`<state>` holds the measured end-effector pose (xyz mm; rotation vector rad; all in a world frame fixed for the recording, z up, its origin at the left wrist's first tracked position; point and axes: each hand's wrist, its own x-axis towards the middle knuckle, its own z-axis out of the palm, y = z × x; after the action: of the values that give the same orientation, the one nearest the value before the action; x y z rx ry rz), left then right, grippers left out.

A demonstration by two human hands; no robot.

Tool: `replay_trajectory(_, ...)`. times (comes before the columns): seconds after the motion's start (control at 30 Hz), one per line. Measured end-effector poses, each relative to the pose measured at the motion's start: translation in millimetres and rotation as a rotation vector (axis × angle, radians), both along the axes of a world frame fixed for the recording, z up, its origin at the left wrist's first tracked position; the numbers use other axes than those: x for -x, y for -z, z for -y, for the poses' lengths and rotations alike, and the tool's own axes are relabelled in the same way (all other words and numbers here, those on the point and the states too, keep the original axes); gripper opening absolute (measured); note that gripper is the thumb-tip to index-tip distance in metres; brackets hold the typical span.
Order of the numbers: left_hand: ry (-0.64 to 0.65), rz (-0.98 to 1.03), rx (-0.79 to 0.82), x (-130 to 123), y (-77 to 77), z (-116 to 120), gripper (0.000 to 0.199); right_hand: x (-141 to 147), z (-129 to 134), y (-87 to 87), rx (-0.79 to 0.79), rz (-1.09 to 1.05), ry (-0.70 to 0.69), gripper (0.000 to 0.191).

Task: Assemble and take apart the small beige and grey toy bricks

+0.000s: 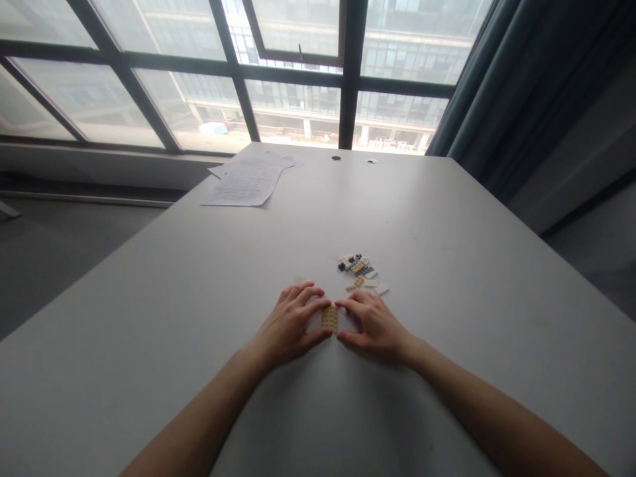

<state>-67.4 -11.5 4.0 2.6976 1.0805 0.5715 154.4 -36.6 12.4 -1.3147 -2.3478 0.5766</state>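
Observation:
A small tan studded toy brick plate (329, 319) lies in front of me between my two hands. My left hand (297, 322) pinches its left side, with the index fingertip at the far edge and the thumb at the near edge. On the other side, my right hand (370, 324) has its thumb and index fingertip at the plate's right corners. Just beyond my right hand sits a small pile of toy bricks (358, 267) in white, black, grey and tan. A few loose tan and white pieces (370, 283) lie between that pile and my right knuckles.
The white table (397, 218) stretches forward to a large window (298, 99). Printed sheets of paper (246, 180) lie at its far left edge. Two round cable holes, one of them a dark cable hole (336, 158), sit at the far end. A blue-grey curtain (487, 93) hangs on the right.

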Motion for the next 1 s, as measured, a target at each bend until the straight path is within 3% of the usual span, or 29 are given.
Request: replay_trajectory(1.0,-0.004,-0.013,0.008,0.5,0.6,-0.4,0.044,4.1,3.1,4.0,-0.032,-0.039,0.050,0.047)
